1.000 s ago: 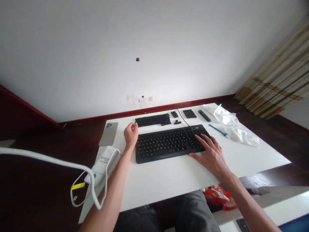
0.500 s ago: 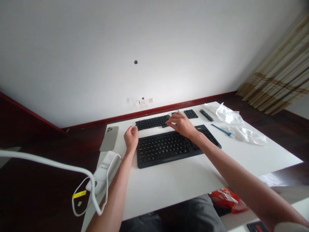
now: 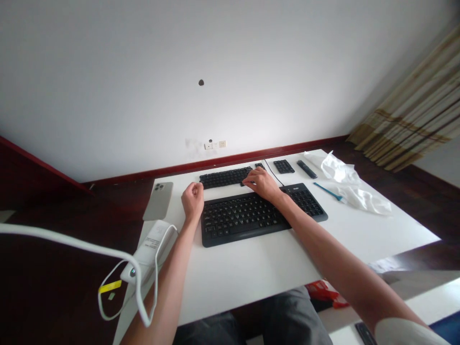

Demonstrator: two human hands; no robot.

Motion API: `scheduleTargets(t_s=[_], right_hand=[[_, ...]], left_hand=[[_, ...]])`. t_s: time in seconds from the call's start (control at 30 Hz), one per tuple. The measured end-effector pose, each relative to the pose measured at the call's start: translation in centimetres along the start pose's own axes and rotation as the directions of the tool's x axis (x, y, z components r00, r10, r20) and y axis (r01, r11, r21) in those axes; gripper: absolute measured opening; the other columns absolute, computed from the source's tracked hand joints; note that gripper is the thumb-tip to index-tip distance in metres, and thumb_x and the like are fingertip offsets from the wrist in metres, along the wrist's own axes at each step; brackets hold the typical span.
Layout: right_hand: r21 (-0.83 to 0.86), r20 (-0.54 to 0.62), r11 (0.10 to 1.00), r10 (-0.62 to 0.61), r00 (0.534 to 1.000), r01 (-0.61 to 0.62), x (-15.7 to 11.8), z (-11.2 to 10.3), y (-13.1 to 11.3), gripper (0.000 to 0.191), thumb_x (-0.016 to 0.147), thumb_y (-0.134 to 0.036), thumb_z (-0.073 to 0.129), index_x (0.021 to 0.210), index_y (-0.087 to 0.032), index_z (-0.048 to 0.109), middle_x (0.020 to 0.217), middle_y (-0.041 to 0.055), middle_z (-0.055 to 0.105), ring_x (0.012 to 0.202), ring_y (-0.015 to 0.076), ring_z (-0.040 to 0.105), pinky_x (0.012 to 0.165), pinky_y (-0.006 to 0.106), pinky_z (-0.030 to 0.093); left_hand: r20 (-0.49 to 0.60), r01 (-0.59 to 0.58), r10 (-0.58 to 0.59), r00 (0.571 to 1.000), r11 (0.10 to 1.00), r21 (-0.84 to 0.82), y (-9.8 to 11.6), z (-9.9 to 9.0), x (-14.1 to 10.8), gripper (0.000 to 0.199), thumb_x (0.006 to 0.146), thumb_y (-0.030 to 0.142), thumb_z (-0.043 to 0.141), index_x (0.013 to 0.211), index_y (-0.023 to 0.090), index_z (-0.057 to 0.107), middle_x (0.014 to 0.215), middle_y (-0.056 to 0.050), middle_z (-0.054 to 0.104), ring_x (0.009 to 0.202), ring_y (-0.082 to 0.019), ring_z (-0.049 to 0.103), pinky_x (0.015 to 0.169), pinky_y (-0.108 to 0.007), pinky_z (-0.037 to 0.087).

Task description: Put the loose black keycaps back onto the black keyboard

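A black keyboard (image 3: 247,218) lies on the white table in front of me. Behind it runs a block of black keycaps (image 3: 224,177) set out in rows, with a separate number-pad block (image 3: 283,166) to its right. My right hand (image 3: 263,184) reaches over the keyboard, its fingertips pinched together at the near right end of the rows; what they grip is too small to make out. My left hand (image 3: 193,200) is closed beside the keyboard's upper left corner, fingers curled, and anything inside is hidden.
A phone (image 3: 158,201) and a white power strip (image 3: 149,251) with a looping white cable lie at the left edge. To the right are a black stick-shaped object (image 3: 306,169), a blue brush-like tool (image 3: 327,191) and crumpled white plastic (image 3: 359,194).
My right hand has moved slightly left and down onto the near right end of the keycap rows. The left hand stays closed in place. The whole view has shifted a little.
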State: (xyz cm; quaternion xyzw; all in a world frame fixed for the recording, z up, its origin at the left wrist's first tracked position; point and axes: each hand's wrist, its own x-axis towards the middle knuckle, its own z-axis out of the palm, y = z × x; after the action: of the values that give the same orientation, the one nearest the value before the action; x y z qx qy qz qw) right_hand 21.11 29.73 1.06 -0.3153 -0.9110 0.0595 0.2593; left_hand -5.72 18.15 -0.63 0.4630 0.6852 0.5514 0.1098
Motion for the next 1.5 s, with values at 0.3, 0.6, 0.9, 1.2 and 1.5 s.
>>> scheduleTargets(t_s=[0.3,0.6,0.9,1.2,1.5], right_hand=[[0.063,0.044,0.997,-0.047,0.998,0.045,0.4,-0.1,-1.1,0.019,0.097,-0.023,0.065,0.092,-0.02,0.083,0.092,0.0083,0.076,0.093,0.0254,0.058,0.087,0.039,0.049],[0.118,0.113,0.992,-0.054,0.992,0.041,0.5,-0.1,-1.5,0.011,0.091,-0.016,0.071,0.093,-0.021,0.081,0.096,0.0058,0.079,0.098,0.0261,0.062,0.091,0.04,0.052],[0.279,0.058,0.952,0.112,0.992,-0.124,-0.8,-3.9,-3.1,0.02,0.094,-0.023,0.065,0.109,-0.023,0.079,0.11,0.0043,0.079,0.099,0.0234,0.073,0.092,0.038,0.057],[0.457,0.239,0.748,0.418,0.877,-0.481,-11.3,-5.8,-6.2,0.022,0.089,-0.043,0.074,0.103,-0.028,0.081,0.109,0.0021,0.08,0.102,0.0265,0.075,0.091,0.038,0.059],[0.398,0.158,0.849,0.31,0.937,-0.348,-12.6,-5.2,-7.4,0.015,0.092,-0.035,0.072,0.103,-0.028,0.08,0.108,0.0017,0.079,0.1,0.0221,0.075,0.093,0.034,0.059]], left_hand=[[0.001,-0.01,0.01,1.0,1.0,-0.009,0.4,-0.1,-0.2,0.036,0.094,0.038,0.055,0.064,0.021,0.046,0.055,0.004,0.042,0.054,-0.012,0.04,0.058,-0.027,0.029],[0.0,-0.005,0.005,1.0,1.0,-0.017,0.6,-0.1,-0.2,0.036,0.094,0.036,0.056,0.063,0.021,0.046,0.055,0.004,0.044,0.055,-0.012,0.041,0.058,-0.027,0.03],[0.001,-0.001,0.001,1.0,1.0,-0.023,0.0,-0.1,-0.1,0.033,0.095,0.038,0.056,0.067,0.021,0.052,0.059,0.003,0.052,0.057,-0.013,0.046,0.06,-0.026,0.033],[-0.019,-0.004,0.005,1.0,1.0,0.02,0.0,0.2,0.0,0.036,0.094,0.037,0.056,0.063,0.021,0.047,0.055,0.004,0.046,0.055,-0.013,0.041,0.059,-0.026,0.031],[-0.02,-0.018,0.018,1.0,1.0,0.011,0.3,-0.1,-0.1,0.034,0.094,0.036,0.056,0.064,0.021,0.05,0.057,0.003,0.051,0.056,-0.013,0.044,0.059,-0.027,0.031]])
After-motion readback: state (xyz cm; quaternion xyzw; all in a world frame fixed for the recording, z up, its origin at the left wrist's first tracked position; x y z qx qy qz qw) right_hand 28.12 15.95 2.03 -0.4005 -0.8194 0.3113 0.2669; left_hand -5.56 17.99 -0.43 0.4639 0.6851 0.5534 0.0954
